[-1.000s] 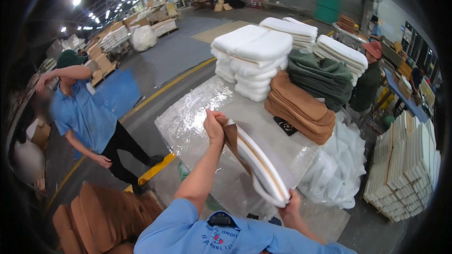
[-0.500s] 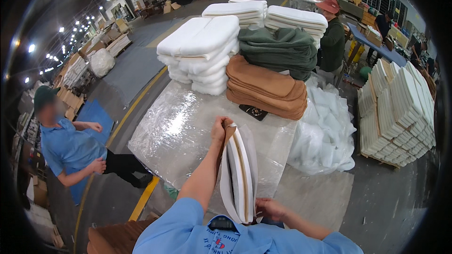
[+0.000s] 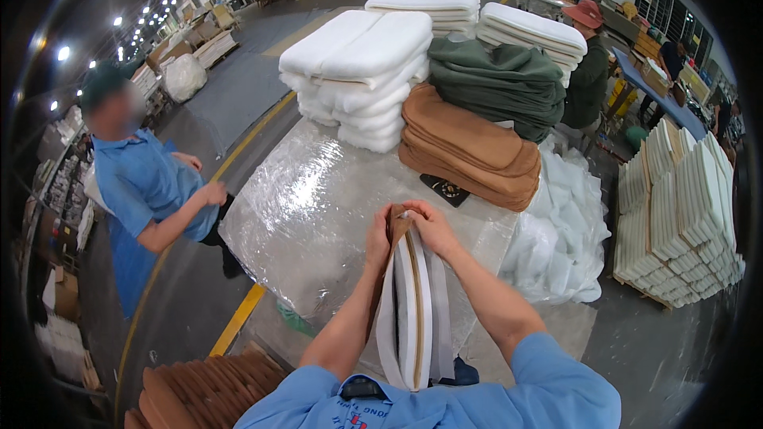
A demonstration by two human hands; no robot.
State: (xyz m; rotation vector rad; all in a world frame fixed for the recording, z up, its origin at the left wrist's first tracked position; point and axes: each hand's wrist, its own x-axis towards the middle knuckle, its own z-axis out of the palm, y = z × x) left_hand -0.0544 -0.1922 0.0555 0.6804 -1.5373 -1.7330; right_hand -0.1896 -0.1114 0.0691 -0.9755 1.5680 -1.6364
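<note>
In front of my body a cushion point(image 3: 412, 314) stands on edge, its long side turned up to show white and tan foam-like layers between grey-white fabric flaps. Brown fabric point(image 3: 398, 225) covers its far end. My left hand point(image 3: 379, 240) is closed round that far corner from the left. From the right, my right hand point(image 3: 430, 229) pinches the edge of the same brown corner. The cushion's near end reaches my shirt. Beyond my hands lies a table point(image 3: 334, 206) wrapped in clear plastic film.
A stack of brown covers point(image 3: 469, 147), a dark green stack point(image 3: 497, 83) and white padding stacks point(image 3: 354, 48) stand on the table's far side. Clear plastic bags point(image 3: 560, 238) hang at its right. A person in blue point(image 3: 155, 183) stands left. Brown cushions point(image 3: 207, 389) sit lower left.
My right hand has moved from the cushion's near end up to the brown far corner, beside my left hand. The person on the left has come closer to the table.
</note>
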